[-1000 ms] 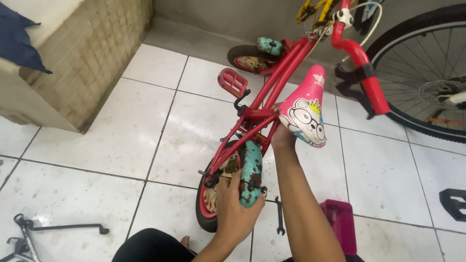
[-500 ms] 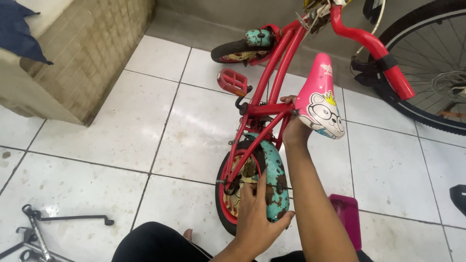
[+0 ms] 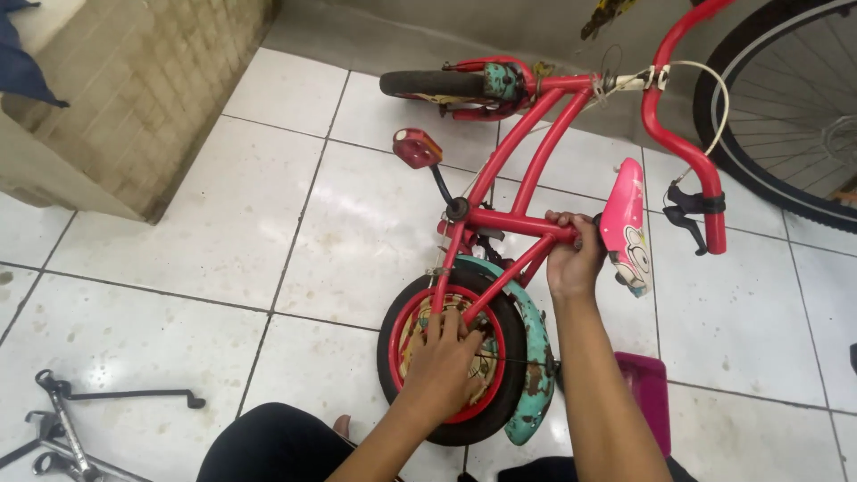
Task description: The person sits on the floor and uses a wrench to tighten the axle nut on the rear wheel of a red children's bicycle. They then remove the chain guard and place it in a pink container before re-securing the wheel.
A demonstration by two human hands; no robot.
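The small red bicycle (image 3: 527, 178) is steadied by the right hand (image 3: 571, 259) gripping its frame, while the left hand (image 3: 446, 361) is spread open against the rear wheel (image 3: 446, 357).

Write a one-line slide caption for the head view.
Left hand pressed on the rear wheel of a red children's bicycle lying on white floor tiles, right hand gripping the frame by the pink saddle.

Your left hand (image 3: 444, 368) lay palm down with fingers spread, its forearm reaching up from the lower edge of view. Your right hand (image 3: 571, 259) was curled in a closed fist, knuckles up, wrist straight, its forearm extended nearly vertically.
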